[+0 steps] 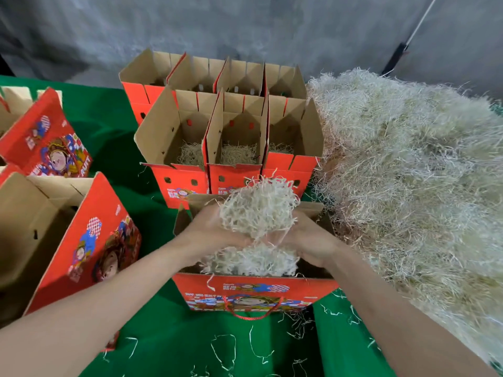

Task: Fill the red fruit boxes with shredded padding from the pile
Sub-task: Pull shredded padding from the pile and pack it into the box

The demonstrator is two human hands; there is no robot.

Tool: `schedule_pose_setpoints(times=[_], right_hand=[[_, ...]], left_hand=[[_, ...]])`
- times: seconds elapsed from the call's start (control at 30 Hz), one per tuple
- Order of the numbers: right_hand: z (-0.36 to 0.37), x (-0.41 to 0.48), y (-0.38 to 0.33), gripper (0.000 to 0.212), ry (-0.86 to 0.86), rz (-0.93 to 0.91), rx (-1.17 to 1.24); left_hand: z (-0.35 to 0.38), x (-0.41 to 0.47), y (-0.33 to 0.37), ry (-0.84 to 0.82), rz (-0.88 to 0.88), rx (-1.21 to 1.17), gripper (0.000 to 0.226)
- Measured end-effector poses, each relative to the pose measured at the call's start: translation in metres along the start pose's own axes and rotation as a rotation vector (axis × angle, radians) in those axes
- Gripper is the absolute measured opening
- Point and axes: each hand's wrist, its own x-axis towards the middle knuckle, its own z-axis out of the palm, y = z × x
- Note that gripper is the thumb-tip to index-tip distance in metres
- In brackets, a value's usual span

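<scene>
Cardboard boxes (pixel 253 291), red print; matt green cloth (pixel 168 344).

**Open red boxes, padding pile at right**

The near red box (pixel 253 288), lower centre, stands open with pale shredded padding (pixel 250 261) inside. A loose handful (pixel 258 208) sits above it, cupped between the left hand (pixel 206 229) and right hand (pixel 309 240). Behind it at centre, three open boxes (pixel 234 176) hold thin layers. The pile (pixel 413 172) fills the right of the frame.

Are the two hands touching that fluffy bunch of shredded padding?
Touching. The head view shows the left hand and right hand cupped around the bunch of padding, above the nearest red box.
</scene>
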Motion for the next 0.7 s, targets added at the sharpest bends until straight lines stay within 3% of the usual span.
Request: schedule_pose_setpoints(times=[0.07,0.13,0.2,0.3,0.43,0.53,0.57,0.63,0.7], right_hand=[[-0.016,-0.007,0.001,0.07,0.161,0.083,-0.015],[-0.034,-0.012,0.007,0.097,0.283,0.171,0.025],[-0.043,-0.016,0.009,0.11,0.179,0.192,0.084],[-0.047,-0.018,0.004,0.078,-0.167,0.116,0.024],[-0.036,-0.01,0.001,0.035,-0.126,0.176,-0.183],[-0.019,0.01,0.01,0.008,-0.183,0.205,-0.596],[-0.016,0.016,0.013,0.004,-0.199,0.238,-0.744],[-0.016,0.028,0.021,0.017,-0.218,0.334,-1.016],[-0.019,0.039,0.023,0.023,-0.203,0.392,-1.161]], left_hand=[[-0.022,0.002,-0.006,0.154,-0.09,-0.045,0.097],[-0.042,-0.001,-0.012,0.192,-0.162,-0.07,0.116],[-0.045,-0.005,-0.013,0.08,-0.19,-0.021,0.128],[-0.038,-0.006,-0.005,-0.109,-0.16,0.105,0.106],[-0.022,0.004,0.003,-0.368,-0.17,0.335,0.068],[0.002,0.019,0.004,-0.456,-0.066,0.81,0.035],[0.006,0.026,0.002,-0.496,-0.048,0.975,0.029],[0.009,0.038,-0.006,-0.546,-0.097,1.159,0.015],[0.011,0.05,-0.011,-0.591,-0.157,1.244,0.02]])
